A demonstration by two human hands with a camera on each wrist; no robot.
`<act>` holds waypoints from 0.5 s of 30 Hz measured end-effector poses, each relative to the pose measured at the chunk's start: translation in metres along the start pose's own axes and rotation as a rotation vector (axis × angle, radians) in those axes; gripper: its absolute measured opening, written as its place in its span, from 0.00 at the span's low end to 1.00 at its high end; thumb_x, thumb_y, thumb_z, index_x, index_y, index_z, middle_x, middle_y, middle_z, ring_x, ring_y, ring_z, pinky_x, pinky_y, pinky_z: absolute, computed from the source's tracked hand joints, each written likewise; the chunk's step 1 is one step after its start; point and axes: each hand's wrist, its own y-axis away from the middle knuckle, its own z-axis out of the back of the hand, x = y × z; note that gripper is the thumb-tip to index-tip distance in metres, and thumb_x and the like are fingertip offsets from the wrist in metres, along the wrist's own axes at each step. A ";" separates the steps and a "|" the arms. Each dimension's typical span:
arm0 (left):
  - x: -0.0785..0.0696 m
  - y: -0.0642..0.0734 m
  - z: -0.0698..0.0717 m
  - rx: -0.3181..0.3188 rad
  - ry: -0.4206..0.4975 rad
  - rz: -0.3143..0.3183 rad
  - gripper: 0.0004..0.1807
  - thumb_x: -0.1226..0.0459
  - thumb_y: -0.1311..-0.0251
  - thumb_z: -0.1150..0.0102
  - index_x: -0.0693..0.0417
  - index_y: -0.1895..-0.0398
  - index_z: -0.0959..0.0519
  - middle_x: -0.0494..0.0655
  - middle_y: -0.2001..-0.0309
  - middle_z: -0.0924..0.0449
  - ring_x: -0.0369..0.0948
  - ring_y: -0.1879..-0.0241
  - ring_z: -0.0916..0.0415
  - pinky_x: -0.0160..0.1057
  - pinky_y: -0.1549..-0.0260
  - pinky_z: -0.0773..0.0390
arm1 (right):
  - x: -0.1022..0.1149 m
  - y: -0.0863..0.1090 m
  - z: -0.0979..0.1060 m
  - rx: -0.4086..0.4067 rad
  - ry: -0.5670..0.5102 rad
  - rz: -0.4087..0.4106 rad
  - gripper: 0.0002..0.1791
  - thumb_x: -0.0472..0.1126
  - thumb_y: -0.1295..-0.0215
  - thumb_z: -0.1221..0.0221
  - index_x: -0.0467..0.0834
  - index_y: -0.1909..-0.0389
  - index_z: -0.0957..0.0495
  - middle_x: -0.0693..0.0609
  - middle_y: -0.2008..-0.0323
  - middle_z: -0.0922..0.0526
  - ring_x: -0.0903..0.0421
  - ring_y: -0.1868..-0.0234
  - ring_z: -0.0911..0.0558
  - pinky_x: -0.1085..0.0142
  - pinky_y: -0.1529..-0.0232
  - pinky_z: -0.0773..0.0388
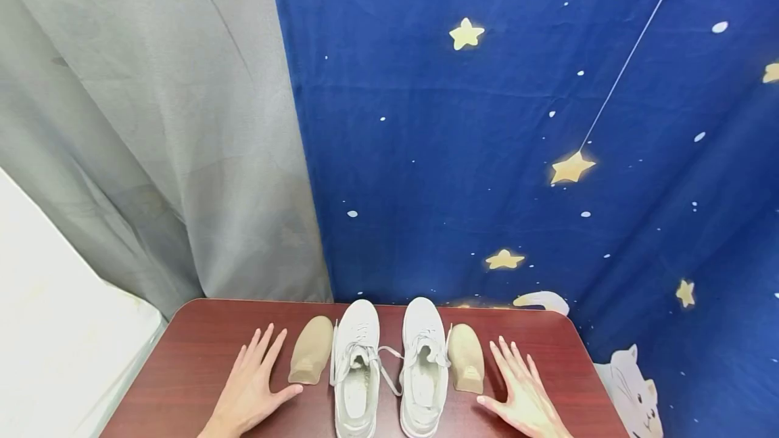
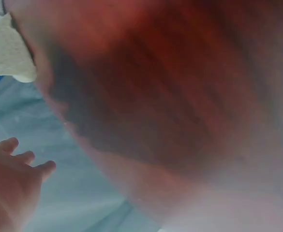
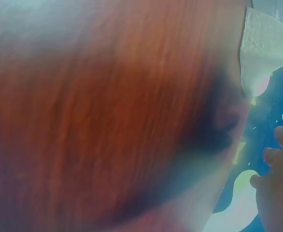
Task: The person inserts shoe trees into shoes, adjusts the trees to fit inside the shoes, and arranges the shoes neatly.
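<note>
Two white lace-up sneakers, a left one [image 1: 360,320] and a right one [image 1: 423,320], stand side by side with toes pointing away from me. Their laces hang loose, and some trail between the shoes. Outside each sneaker lies a tan, shoe-shaped insert, one on the left [image 1: 313,349] and one on the right [image 1: 466,357]. My left hand [image 1: 248,389] is left of the left insert, fingers spread, holding nothing. On the opposite side my right hand [image 1: 521,392] also has spread fingers and is apart from the right insert. Both wrist views catch an insert's edge [image 2: 8,50] [image 3: 262,48].
Everything lies on a reddish-brown wooden table [image 1: 182,343] with rounded far corners. Behind it hang a grey curtain [image 1: 243,154] and a blue curtain [image 1: 426,154] with stars. A white surface [image 1: 49,330] stands at the left, and a cat figure [image 1: 635,391] shows at the right.
</note>
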 end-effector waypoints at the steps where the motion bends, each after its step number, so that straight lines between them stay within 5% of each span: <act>1: -0.003 -0.002 0.001 -0.002 0.003 -0.007 0.57 0.33 0.65 0.40 0.44 0.30 0.48 0.52 0.30 0.54 0.53 0.32 0.59 0.54 0.37 0.60 | 0.000 -0.001 0.000 -0.003 0.000 0.007 0.56 0.74 0.60 0.44 0.50 0.31 0.46 0.48 0.32 0.45 0.44 0.33 0.47 0.56 0.35 0.75; 6: -0.016 -0.010 0.004 -0.010 0.026 -0.036 0.57 0.33 0.64 0.40 0.47 0.30 0.48 0.52 0.30 0.54 0.53 0.32 0.59 0.46 0.36 0.68 | 0.003 -0.006 -0.002 -0.026 -0.015 0.033 0.56 0.73 0.60 0.42 0.49 0.31 0.46 0.48 0.32 0.45 0.42 0.33 0.46 0.56 0.35 0.73; 15: -0.029 -0.016 0.006 -0.020 0.058 -0.051 0.56 0.35 0.64 0.39 0.45 0.30 0.49 0.50 0.30 0.54 0.52 0.32 0.59 0.48 0.36 0.63 | 0.006 -0.008 -0.002 -0.020 -0.033 0.008 0.56 0.73 0.61 0.41 0.50 0.31 0.46 0.48 0.32 0.44 0.42 0.34 0.45 0.56 0.34 0.72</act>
